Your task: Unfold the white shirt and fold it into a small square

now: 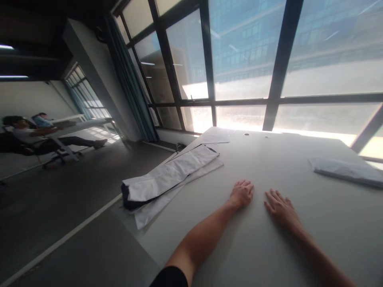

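My left hand (pixel 242 193) rests palm down on the white table (pixel 257 159), fingers stretched out and holding nothing. Beside it, my right hand (pixel 281 208) also lies flat on the tabletop with its fingers slightly apart and nothing in it. To the left is a long folded piece of cloth (pixel 170 175), light on top with a dark navy underside, lying along the table's left edge. A flat whitish strip (pixel 163 205) sticks out from under it. Off to the right lies a folded pale bundle (pixel 347 171), apart from my right hand.
A thin pale sheet (pixel 216 138) and a round cable hole (pixel 246 134) are near the table's far edge. Tall windows (pixel 245 52) and a blue-green curtain (pixel 131 83) stand behind. At far left, a person (pixel 26 133) reclines in a chair by another desk, with someone else beyond.
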Demonstrator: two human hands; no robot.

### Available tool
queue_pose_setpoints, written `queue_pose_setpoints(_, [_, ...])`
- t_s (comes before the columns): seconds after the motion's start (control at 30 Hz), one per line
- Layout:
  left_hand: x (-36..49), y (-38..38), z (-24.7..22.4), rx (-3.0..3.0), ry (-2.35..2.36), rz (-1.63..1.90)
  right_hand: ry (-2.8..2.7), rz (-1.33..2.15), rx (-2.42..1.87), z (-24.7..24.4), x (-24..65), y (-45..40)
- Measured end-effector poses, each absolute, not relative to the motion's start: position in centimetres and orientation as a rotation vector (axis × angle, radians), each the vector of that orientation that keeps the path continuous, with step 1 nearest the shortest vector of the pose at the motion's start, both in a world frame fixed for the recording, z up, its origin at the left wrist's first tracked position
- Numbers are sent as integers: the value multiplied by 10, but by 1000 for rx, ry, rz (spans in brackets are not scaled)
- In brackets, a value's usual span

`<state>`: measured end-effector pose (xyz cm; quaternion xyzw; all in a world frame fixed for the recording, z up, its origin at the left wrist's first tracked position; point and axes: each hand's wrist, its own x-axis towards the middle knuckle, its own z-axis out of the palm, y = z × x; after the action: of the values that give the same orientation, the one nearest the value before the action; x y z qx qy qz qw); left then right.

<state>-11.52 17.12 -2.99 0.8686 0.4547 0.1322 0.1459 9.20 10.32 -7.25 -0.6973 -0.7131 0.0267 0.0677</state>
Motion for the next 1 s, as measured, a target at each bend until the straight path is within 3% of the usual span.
queue_pose_setpoints(0.33, [-127, 151, -40, 2610, 1181, 364, -2174, -28, -2003, -96, 105, 107])
queue_pose_setpoints(0.6, [-218, 112, -28, 2678, 1023, 235, -2113, 61, -1933, -113, 114, 115])
queue_pose_setpoints(0.83, [-358, 96, 12, 2633, 1608, 246, -2067, 64, -1864, -119, 115, 113])
queue_pose_setpoints(1.0, [-473, 70, 52, 2536, 2190, 34, -2091, 64, -1846, -122, 119, 115])
